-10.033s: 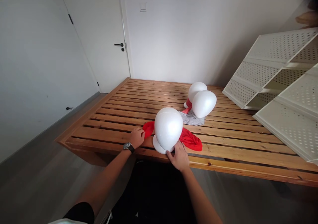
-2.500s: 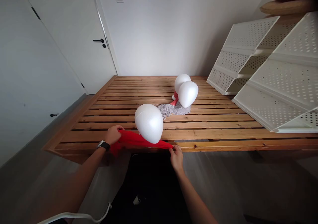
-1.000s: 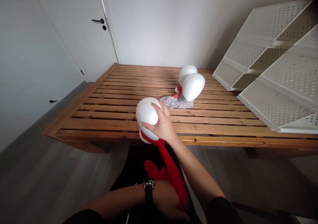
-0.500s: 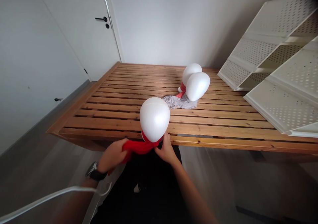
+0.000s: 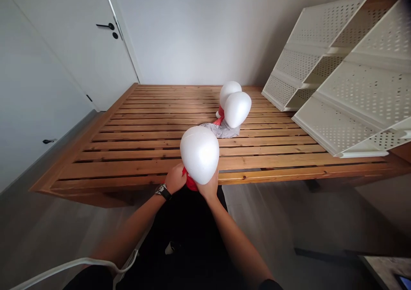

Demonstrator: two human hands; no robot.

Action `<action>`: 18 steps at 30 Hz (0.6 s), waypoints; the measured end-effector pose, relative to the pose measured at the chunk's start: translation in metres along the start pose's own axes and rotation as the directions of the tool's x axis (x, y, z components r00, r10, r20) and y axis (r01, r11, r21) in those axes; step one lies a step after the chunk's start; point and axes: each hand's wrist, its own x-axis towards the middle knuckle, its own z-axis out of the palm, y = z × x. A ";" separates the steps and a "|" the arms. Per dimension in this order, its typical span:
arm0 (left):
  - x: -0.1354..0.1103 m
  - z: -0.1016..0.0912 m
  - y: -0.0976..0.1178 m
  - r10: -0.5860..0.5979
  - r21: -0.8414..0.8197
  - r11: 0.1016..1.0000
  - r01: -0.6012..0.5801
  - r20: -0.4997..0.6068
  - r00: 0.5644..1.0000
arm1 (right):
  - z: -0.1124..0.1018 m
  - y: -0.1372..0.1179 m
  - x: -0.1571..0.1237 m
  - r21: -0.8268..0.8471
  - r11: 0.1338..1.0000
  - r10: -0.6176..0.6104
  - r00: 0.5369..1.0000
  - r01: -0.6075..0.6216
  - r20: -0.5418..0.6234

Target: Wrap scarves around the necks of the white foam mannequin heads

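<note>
Our left hand (image 5: 175, 179) comes first, its fingers clamped on a red scarf (image 5: 190, 183) bunched under a white foam head (image 5: 199, 154), which sits at the near edge of the slatted wooden bed (image 5: 135, 153). Our right hand (image 5: 208, 190) is just beside it — its fingers hidden, so we cannot tell their state. Further right lie two more foam heads (image 5: 235, 107), crumpled grey cloth (image 5: 218, 130) at their base — then a white perforated shelf (image 5: 321, 67).
</note>
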 end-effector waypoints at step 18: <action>0.053 -0.056 -0.037 -0.222 0.239 0.955 0.175 0.187 0.957 | -0.115 0.141 0.183 0.181 0.963 0.236 0.949 -0.199 -0.210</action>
